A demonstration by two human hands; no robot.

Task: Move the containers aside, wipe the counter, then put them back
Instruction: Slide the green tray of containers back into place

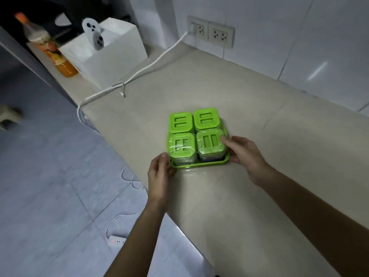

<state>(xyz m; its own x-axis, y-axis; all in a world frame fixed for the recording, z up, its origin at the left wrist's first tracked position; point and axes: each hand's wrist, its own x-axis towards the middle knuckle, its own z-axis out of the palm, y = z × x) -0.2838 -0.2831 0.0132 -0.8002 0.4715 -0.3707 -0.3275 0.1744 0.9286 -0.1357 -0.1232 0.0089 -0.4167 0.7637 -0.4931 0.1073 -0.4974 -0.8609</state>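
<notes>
Several small containers with green lids [196, 134] sit packed in a green tray [201, 164] on the beige counter [229, 92]. The two nearer containers are wrapped in clear film. My left hand [159, 172] grips the tray's near left corner, thumb against the wrapped container. My right hand [242, 154] holds the tray's right side, fingertips touching the near right lid. The tray's underside is hidden, so I cannot tell whether it is lifted or resting.
A white cable [139, 73] runs from the wall socket [210, 31] across the counter and over its left edge. A white box [107, 56] and an orange-capped bottle [50, 47] stand at the far left. A power strip [116, 241] lies on the floor.
</notes>
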